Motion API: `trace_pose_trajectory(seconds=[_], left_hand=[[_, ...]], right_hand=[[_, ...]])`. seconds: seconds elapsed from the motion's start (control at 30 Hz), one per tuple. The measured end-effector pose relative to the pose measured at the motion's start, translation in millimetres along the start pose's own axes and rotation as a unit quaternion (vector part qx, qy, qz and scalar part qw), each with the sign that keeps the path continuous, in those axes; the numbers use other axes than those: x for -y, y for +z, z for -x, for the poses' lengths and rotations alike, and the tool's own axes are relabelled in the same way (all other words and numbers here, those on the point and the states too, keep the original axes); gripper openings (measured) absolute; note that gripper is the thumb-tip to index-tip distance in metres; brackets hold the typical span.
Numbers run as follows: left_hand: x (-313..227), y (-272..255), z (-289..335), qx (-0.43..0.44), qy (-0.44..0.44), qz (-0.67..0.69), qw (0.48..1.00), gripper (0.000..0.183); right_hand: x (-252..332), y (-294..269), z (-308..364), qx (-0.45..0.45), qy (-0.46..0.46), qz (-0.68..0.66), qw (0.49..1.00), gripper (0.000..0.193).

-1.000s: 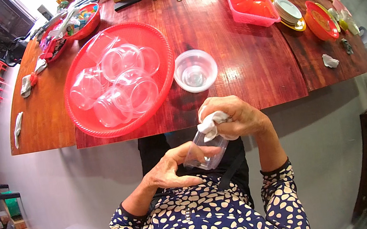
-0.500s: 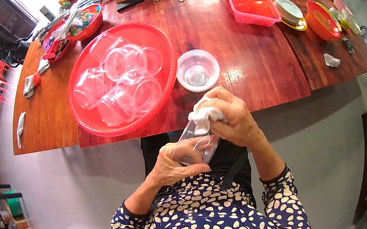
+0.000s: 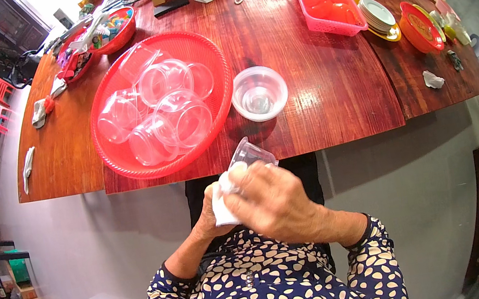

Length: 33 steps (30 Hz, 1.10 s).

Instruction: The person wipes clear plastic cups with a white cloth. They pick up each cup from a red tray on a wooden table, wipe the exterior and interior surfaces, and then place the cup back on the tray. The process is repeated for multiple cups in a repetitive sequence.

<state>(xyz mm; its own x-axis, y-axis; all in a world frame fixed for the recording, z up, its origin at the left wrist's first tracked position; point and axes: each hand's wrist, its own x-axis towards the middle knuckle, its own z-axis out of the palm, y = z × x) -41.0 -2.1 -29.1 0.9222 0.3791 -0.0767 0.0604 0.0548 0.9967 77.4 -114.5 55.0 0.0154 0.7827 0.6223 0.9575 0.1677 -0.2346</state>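
I have the cup [image 3: 252,152] between both hands, in front of the body at the near edge of the table [image 3: 334,112]. Its long axis slants: the exposed end points up and away toward the table, a little to the right, while the lower end disappears behind the fingers and the cloth [image 3: 222,210]. From the right hand [image 3: 276,203], the visible part of the cup lies just ahead, beyond the knuckles. From the left hand [image 3: 205,219], it lies ahead and to the right. Both hands are close in, and I judge the right to be the nearer to that exposed end.

The right hand is curled, not spread; its fingers bend over the cloth and press it against the cup's side. It looks blurred to me, so I can't make out each finger. The left hand sits on the other side, against the cloth, its fingers covered; I cannot tell how far it is closed or exactly how it bears on the cup.

Past the cup, well apart from the hands, a bowl [image 3: 259,93] stands on the table. To its left, the red tray [image 3: 205,51] carries more clear cups [image 3: 184,117].
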Motion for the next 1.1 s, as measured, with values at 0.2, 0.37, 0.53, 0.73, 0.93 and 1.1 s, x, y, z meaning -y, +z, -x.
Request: trace_pose_trajectory(seconds=[0.2, 0.37, 0.53, 0.73, 0.93, 1.1], left_hand=[[-27, 2, 0, 0.022, 0.129, -0.052, 0.990, 0.031], [-29, 2, -7, 0.095, 0.220, -0.020, 0.971, 0.021], [-37, 0, -4, 0.107, 0.177, 0.149, 0.967, 0.023], [-37, 0, -9, 0.082, 0.143, 0.238, 0.957, 0.024], [-32, 3, -12, 0.134, 0.192, 0.161, 0.959, 0.023], [-31, 5, -6, 0.094, 0.138, 0.110, 0.980, 0.020]], right_hand=[[-23, 2, 0, -0.067, 0.070, -0.130, 0.987, 0.030], [-67, 7, 11, -0.054, 0.197, -0.394, 0.896, 0.026], [-66, 31, 42, -0.023, 0.389, -0.612, 0.688, 0.015], [-42, 40, 59, -0.056, 0.395, -0.645, 0.652, 0.024], [-66, 22, 34, -0.098, 0.381, -0.579, 0.714, 0.015], [-57, -1, 5, -0.109, 0.149, -0.348, 0.919, 0.025]])
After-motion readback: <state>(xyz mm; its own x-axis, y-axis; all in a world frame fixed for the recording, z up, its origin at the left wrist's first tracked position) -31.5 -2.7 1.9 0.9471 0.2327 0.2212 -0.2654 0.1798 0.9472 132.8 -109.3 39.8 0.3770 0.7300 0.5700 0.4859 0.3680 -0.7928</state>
